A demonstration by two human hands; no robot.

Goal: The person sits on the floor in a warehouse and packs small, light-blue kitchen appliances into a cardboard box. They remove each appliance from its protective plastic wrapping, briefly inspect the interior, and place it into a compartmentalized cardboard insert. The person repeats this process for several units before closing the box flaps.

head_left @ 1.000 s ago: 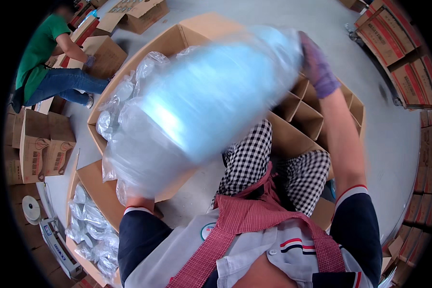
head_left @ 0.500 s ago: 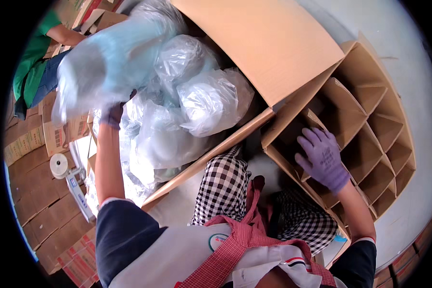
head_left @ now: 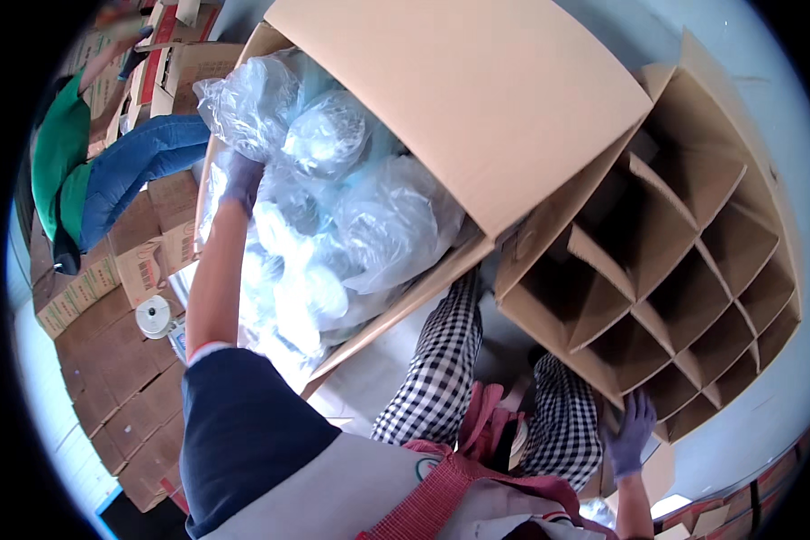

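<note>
My left hand (head_left: 243, 173), in a purple-grey glove, is closed on a clear plastic bag (head_left: 250, 97) at the left of a large cardboard box (head_left: 414, 310). Several more bulging, crinkled clear bags (head_left: 382, 220) fill that box; what is inside them is hard to make out. To the right stands a carton (head_left: 738, 99) split into cells by cardboard dividers (head_left: 684, 270); the cells I can see into look dark and hold nothing visible. My right hand (head_left: 632, 434), gloved in purple, lies with outstretched fingers against the near corner of this carton.
A broad cardboard flap (head_left: 459, 90) spreads over the far side of the bag-filled box. At the left, a white spool (head_left: 154, 317) rests by rows of brown cartons (head_left: 121, 360). Beyond them a person in a green top (head_left: 60, 162) bends over other boxes.
My left hand has brought the raised plastic bag down into the box. My right hand has moved from above the divided carton to its near corner. The person in green has shifted.
</note>
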